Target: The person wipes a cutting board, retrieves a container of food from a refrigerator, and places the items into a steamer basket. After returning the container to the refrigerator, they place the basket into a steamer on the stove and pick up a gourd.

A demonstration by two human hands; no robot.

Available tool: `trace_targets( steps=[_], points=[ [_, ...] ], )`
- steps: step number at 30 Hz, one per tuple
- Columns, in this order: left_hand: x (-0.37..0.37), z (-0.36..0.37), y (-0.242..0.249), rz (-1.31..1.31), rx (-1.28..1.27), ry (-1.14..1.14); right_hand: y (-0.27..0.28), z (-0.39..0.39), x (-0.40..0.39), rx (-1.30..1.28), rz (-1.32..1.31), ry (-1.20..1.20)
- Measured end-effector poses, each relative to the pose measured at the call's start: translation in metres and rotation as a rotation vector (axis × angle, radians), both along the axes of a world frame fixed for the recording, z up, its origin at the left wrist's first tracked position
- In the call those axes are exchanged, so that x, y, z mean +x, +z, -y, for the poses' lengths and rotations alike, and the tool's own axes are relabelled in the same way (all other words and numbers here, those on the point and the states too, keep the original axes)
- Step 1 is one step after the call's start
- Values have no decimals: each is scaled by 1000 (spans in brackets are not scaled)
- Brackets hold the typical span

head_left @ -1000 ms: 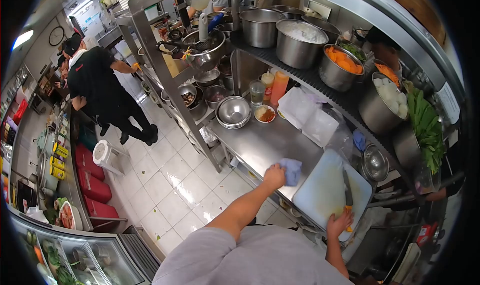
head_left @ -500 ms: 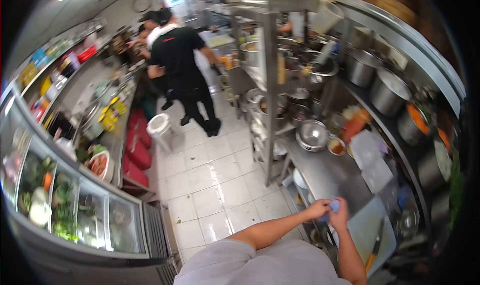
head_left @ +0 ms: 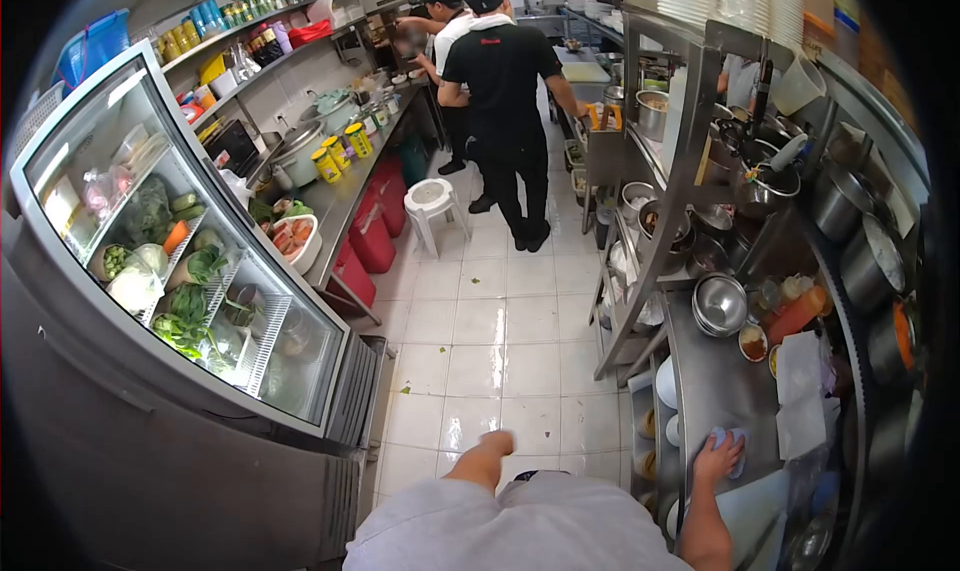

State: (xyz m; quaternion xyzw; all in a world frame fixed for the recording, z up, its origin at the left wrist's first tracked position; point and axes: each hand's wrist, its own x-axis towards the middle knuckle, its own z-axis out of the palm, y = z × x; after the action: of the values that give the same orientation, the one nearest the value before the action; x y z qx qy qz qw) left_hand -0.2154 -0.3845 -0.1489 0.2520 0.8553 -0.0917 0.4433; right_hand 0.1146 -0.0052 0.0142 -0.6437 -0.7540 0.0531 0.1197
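Observation:
My right hand [head_left: 714, 463] presses a crumpled blue cloth [head_left: 738, 438] onto the steel counter [head_left: 712, 391] at the right, fingers spread over it. Just below that hand, a pale cutting board [head_left: 755, 516] lies on the counter, partly behind my forearm. Away from the counter, my left hand [head_left: 495, 444] hangs over the tiled floor. Its fingers look curled in, and nothing shows in them. Farther along the counter are stacked steel bowls [head_left: 720, 304] and a small bowl of red sauce [head_left: 753, 342]. White paper sheets [head_left: 800, 396] lie to the right of the cloth.
Two people in black caps stand ahead; the nearer wears a black shirt [head_left: 500, 71]. A white stool [head_left: 434, 211] stands in the aisle. On the left is a glass-door fridge [head_left: 330, 371] with vegetables. A steel shelf post [head_left: 670, 191] rises at the right, beside pots [head_left: 845, 196].
My hands, both on the blue cloth before, have come apart. The right one has taken the cloth down onto the counter; the left has moved away over the floor. The view has turned right.

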Motion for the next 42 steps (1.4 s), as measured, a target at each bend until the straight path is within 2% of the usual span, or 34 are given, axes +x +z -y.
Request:
trace_targets(
  steps=[2,4,7,8,12,15,21,25,27,29,32,37,42],
  points=[
    [0,65,10,-31,-44,220,0,1,-4,24,-14,-43],
    [-8,105,-11,2,-81,191,-2,3,-6,90,5,-84],
    [-6,122,4,-30,-52,146,7,6,-8,46,-27,-93],
    [-7,118,4,-31,-54,142,6,4,-7,44,-28,-97],
    [-6,81,-9,29,76,-107,4,4,-6,69,-5,-80],
    [-8,25,10,-10,282,-219,-4,2,-3,106,-4,-60],
    [-10,-48,76,-20,507,-47,-4,3,-2,139,-17,-43],
    [-25,-47,61,-7,389,-165,1,4,-3,117,-33,-65],
    [-34,-35,36,-18,357,-228,-5,2,-2,138,-36,-67],
    [-39,-21,26,22,179,-306,-8,1,0,158,-34,-65],
    [-41,2,18,24,108,-268,-6,2,-1,148,-43,-61],
    [-36,4,32,20,125,-264,-7,3,-1,147,-58,-51],
    [-24,-8,24,21,284,-208,1,6,-5,132,-69,-59]
  ],
)
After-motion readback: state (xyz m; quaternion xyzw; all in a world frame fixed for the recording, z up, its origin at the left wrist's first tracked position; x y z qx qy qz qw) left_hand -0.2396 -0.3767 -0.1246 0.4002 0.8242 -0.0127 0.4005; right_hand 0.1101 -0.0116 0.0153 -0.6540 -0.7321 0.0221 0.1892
